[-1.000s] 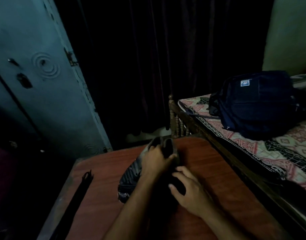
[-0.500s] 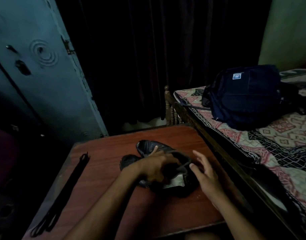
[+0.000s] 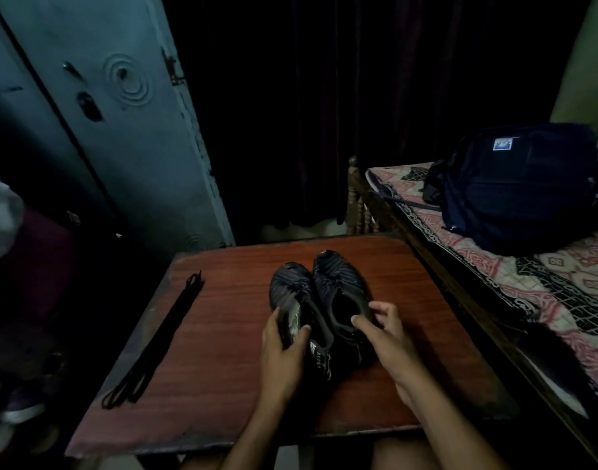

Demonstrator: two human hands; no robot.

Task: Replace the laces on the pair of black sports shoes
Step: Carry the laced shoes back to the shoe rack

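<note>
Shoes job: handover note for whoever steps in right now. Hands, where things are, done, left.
Left hand: grips the heel end of the left shoe.
Right hand: fingers curled on the collar of the right shoe.
Both shoes stand side by side, upright, toes pointing away, mid-table.
Spare laces: a black bundle lying stretched along the table's left side, untouched.
Done: shoes set in place. Too dark to tell whether the old laces are still in.
Left: check the eyelets, pull any old laces, thread the new ones in both shoes.
</note>
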